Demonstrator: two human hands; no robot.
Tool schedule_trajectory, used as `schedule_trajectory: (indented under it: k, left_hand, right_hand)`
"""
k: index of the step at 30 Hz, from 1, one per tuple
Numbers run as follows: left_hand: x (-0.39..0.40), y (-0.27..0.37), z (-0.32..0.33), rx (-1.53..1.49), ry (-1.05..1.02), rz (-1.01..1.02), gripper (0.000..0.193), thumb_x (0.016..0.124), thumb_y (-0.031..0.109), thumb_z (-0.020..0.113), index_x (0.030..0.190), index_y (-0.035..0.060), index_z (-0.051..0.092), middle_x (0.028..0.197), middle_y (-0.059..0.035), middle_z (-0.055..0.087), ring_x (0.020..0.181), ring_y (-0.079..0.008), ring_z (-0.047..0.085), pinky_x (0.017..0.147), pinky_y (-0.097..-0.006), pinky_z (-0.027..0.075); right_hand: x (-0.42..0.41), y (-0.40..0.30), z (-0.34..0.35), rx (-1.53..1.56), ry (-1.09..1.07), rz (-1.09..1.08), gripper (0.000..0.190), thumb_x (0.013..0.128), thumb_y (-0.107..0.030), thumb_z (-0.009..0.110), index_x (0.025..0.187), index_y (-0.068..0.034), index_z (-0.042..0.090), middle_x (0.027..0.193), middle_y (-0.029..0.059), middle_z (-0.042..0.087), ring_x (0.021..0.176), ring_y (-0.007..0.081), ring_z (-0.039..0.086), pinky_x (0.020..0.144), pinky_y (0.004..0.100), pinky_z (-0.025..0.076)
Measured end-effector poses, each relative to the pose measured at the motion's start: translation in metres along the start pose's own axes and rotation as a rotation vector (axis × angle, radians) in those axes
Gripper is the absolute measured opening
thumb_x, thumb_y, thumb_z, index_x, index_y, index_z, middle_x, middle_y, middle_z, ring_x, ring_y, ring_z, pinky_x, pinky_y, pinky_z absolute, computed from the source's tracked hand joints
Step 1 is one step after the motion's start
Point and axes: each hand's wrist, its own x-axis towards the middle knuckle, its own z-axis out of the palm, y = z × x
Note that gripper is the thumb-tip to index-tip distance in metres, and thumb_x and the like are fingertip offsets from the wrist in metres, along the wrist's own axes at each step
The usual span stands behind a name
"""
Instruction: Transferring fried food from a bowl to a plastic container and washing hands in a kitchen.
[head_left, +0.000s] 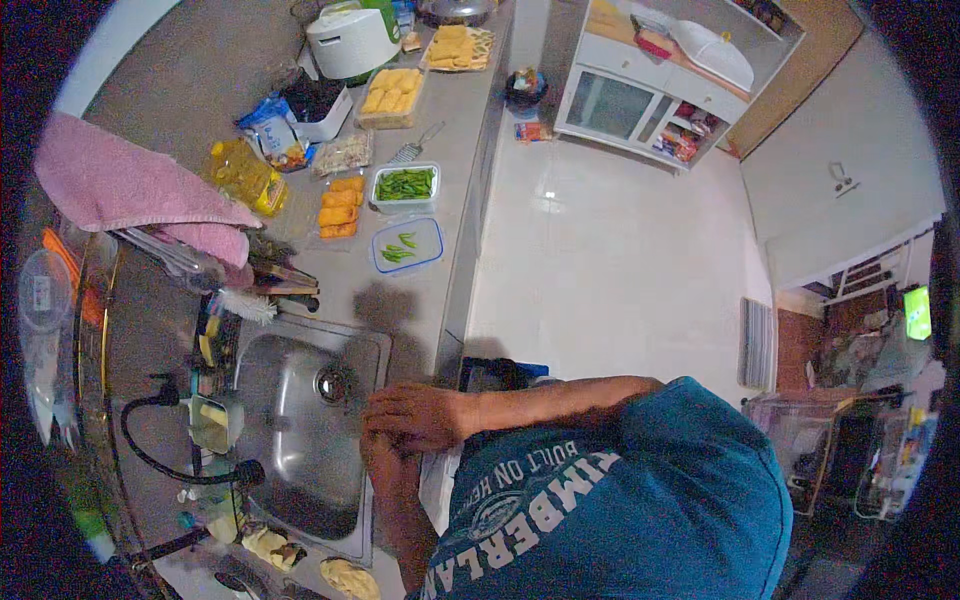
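At the front edge of the stainless steel sink (289, 450), my right hand (420, 416) lies across my left hand (381, 442). The two overlap, so the fingers are partly hidden, and no object shows in either. Beside the sink a black flexible faucet (131, 442) curves over the basin. Farther along the counter lie a container of green chillies (405, 184), its blue-rimmed lid (386, 238) with several chillies on it, and a clear pack of orange-brown rolls (341, 206). Beyond sit a box of pale yellow rolls (390, 96) and a metal grater (409, 152).
A yellow oil bottle (247, 178), blue bag (274, 133) and white appliance (352, 45) stand along the counter's back. Pink towel (127, 180) and dish brush (251, 306) are near the sink. Crumpled yellowish items (349, 579) lie at its near end. A white cabinet (607, 101) stands across the floor.
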Motion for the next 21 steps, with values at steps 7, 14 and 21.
schedule_trajectory:
  k: [7,14,21]
  left_hand:
    - [-0.011,0.015,0.012,0.067,-0.016,0.005,0.045,0.1,0.019,0.056,0.142,0.004,0.049,0.133,-0.0127,0.058,0.118,-0.0251,0.061,0.098,-0.0382,0.052]
    - [-0.044,0.045,0.061,0.475,0.193,0.253,0.044,0.105,0.021,0.048,0.143,-0.0008,0.051,0.147,-0.0187,0.051,0.131,-0.0309,0.053,0.107,-0.0415,0.045]
    - [0.005,0.0,0.031,1.57,0.435,0.855,0.049,0.108,0.029,0.035,0.145,0.0008,0.05,0.144,-0.0244,0.052,0.135,-0.0431,0.046,0.117,-0.054,0.028]
  right_hand:
    - [0.012,-0.01,-0.004,0.455,0.038,0.327,0.041,0.094,-0.026,0.061,0.129,-0.005,0.058,0.134,0.0182,0.06,0.13,0.0378,0.054,0.106,0.0498,0.046]
    - [-0.002,0.033,0.018,0.885,0.248,0.91,0.029,0.097,-0.017,0.057,0.119,0.0,0.063,0.114,0.0169,0.071,0.107,0.0277,0.068,0.091,0.0403,0.053]
    - [0.025,-0.006,0.053,2.095,0.104,0.825,0.027,0.104,-0.023,0.052,0.121,-0.004,0.064,0.119,0.0086,0.069,0.107,0.0203,0.065,0.098,0.0386,0.051]
